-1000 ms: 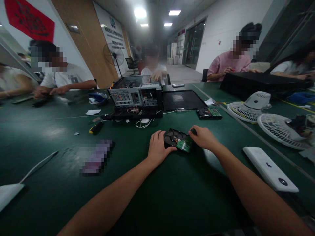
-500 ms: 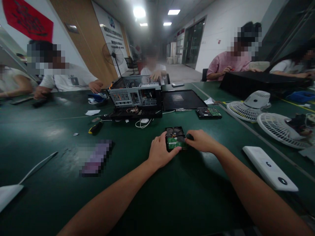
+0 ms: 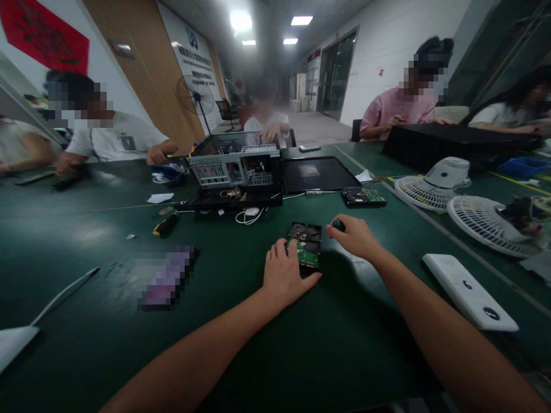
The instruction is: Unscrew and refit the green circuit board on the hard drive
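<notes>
A hard drive (image 3: 306, 232) with a green circuit board lies on the table in front of me. My left hand (image 3: 284, 269) is on its near left side, fingers over the left edge and board, thumb stretched along the near edge. Just right of the drive, apart from it, my right hand (image 3: 350, 235) is closed around a dark-handled screwdriver (image 3: 339, 225). Only the rounded handle shows; its shaft is hidden. A second hard drive (image 3: 364, 197) lies farther back to the right.
An opened computer case (image 3: 236, 172) stands at the back beside a black panel (image 3: 321, 174). A yellow-black screwdriver (image 3: 166, 224) and a blurred purple phone (image 3: 169, 278) lie left. White fan parts (image 3: 486, 223) and a white power bank (image 3: 469, 292) are right. Several people sit around the table.
My right hand has drawn back to the right, off the hard drive, still holding the screwdriver. My left hand has shifted slightly toward me, and the drive has turned a little.
</notes>
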### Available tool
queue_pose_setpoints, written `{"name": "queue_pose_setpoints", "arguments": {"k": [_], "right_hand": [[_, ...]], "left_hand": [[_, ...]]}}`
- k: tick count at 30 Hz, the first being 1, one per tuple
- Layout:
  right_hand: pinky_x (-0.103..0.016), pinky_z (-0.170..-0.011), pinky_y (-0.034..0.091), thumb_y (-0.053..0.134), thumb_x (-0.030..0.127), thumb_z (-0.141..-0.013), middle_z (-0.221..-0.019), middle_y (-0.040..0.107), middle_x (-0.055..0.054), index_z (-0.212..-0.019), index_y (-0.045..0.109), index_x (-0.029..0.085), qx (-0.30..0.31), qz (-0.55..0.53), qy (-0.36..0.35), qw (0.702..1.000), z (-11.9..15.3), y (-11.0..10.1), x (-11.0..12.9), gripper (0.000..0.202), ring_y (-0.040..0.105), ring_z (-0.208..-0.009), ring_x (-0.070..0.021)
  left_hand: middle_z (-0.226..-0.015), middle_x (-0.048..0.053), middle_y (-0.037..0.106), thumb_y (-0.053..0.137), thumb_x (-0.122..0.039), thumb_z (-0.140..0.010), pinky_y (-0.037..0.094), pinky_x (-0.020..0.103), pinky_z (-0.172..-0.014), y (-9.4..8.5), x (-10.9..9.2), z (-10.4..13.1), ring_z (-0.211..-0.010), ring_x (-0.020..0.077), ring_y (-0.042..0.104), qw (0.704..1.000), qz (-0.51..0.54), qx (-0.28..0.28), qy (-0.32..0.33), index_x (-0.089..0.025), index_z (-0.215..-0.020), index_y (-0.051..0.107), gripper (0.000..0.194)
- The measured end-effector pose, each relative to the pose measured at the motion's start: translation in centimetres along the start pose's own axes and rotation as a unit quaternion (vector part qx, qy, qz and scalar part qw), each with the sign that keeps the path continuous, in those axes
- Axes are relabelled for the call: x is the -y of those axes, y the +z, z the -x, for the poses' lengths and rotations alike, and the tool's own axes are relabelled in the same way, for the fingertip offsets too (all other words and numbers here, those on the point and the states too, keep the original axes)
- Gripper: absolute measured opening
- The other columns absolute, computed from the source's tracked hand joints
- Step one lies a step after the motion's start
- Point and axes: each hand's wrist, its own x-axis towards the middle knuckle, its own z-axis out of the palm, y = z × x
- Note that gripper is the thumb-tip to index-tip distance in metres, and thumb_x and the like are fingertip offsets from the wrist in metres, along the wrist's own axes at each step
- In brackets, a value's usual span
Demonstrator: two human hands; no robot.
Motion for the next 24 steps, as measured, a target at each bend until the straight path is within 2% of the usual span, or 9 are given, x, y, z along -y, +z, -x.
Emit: {"name": "queue_pose_setpoints", "arguments": {"k": [7,11,13,17,24], "right_hand": [[-0.031,-0.066,0.038,0.058,0.044,-0.091,-0.079,0.074,-0.006,-0.08,0.069,0.023,-0.067,-0.014,0.049,0.996,-0.2,0.0,-0.1,0.026,0.062,-0.072,-0.0205],[-0.032,-0.067,0.039,0.058,0.044,-0.089,-0.083,0.074,-0.006,-0.085,0.071,0.022,-0.118,-0.03,0.076,0.99,-0.3,-0.5,-0.4,0.026,0.063,-0.073,-0.0217],[-0.032,-0.066,0.039,0.058,0.046,-0.089,-0.083,0.074,-0.006,-0.086,0.071,0.023,-0.131,-0.034,0.087,0.987,-0.4,-0.7,-0.5,0.027,0.063,-0.074,-0.0225],[-0.033,-0.068,0.041,0.058,0.047,-0.088,-0.083,0.074,-0.007,-0.087,0.07,0.022,-0.14,-0.045,0.087,0.985,-0.3,-0.8,-0.5,0.028,0.064,-0.076,-0.0237],[-0.036,-0.081,0.047,0.056,0.033,-0.084,-0.099,0.074,-0.009,-0.102,0.068,0.021,-0.161,-0.079,0.088,0.98,-0.3,-0.9,-0.4,0.025,0.065,-0.088,-0.0255]], "left_hand": [[-0.142,0.017,0.042,0.069,-0.073,-0.075,0.044,0.053,-0.105,-0.2,0.0,-0.1,-0.128,0.04,0.048,1.0,-0.008,0.008,0.006,-0.019,-0.146,0.04,0.094],[-0.142,0.019,0.041,0.07,-0.078,-0.071,0.044,0.056,-0.105,0.0,-0.7,-0.3,-0.128,0.0435,0.046,1.0,0.005,0.001,-0.006,-0.019,-0.142,0.043,0.097],[-0.143,0.02,0.041,0.071,-0.08,-0.069,0.043,0.059,-0.104,0.1,-1.0,-0.5,-0.127,0.0455,0.046,1.0,0.019,0.001,-0.011,-0.019,-0.141,0.044,0.098],[-0.145,0.021,0.038,0.072,-0.073,-0.073,0.041,0.062,-0.105,0.3,-1.1,-0.9,-0.128,0.0473,0.044,0.999,0.046,-0.002,-0.013,-0.021,-0.141,0.041,0.091],[-0.144,0.022,0.037,0.071,-0.072,-0.073,0.041,0.063,-0.103,0.2,-0.1,-0.8,-0.128,0.0493,0.044,1.0,0.014,-0.003,-0.02,-0.019,-0.141,0.043,0.091]]}}
